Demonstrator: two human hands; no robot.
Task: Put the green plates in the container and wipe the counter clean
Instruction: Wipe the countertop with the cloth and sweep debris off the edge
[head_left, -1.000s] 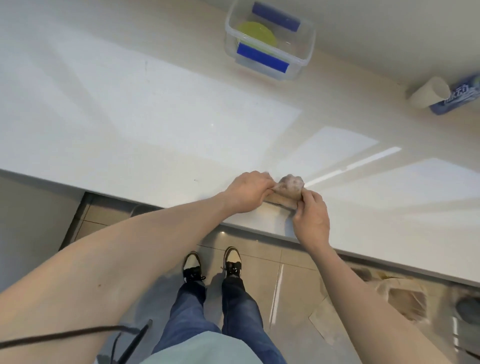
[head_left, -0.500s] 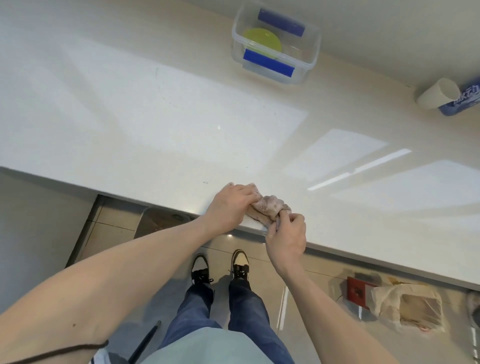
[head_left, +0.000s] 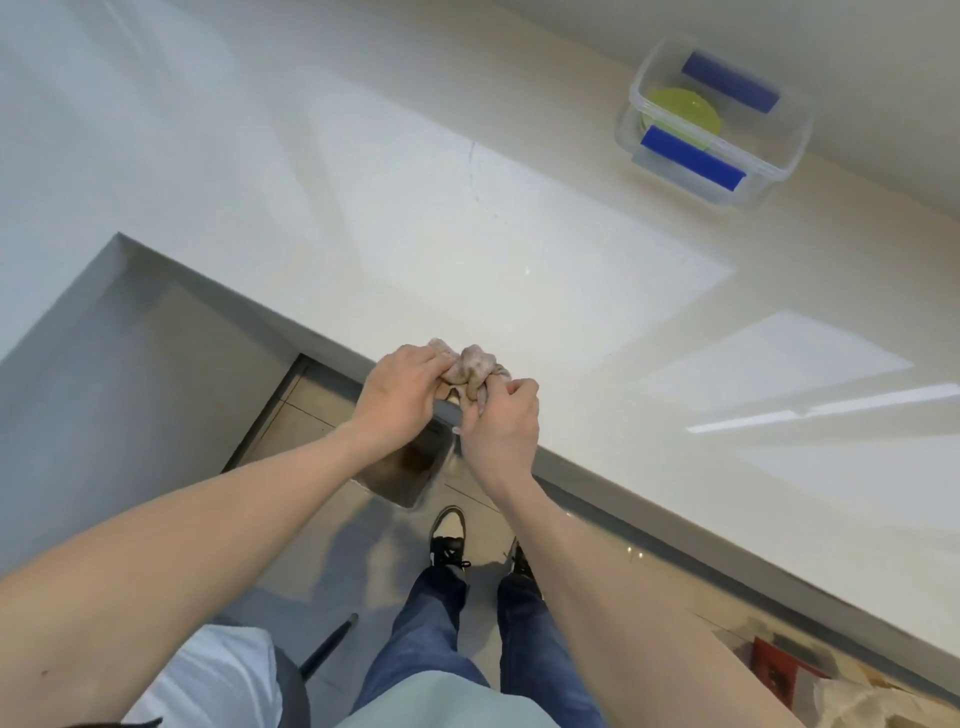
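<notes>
Pale and glossy, the surface (head_left: 467, 218) runs from its near edge out to the wall, and the clear container (head_left: 714, 122) with blue clips stands at its far side, well apart from my hands, with the green plates (head_left: 680, 111) lying inside it. At the near edge of that surface my left hand (head_left: 397, 397) and right hand (head_left: 501, 426) are both closed on a bunched brownish cloth (head_left: 470, 366), pinching it from either side.

No text, label, brand or number can be read anywhere — the container's (head_left: 714, 117) blue clips carry no print.
</notes>
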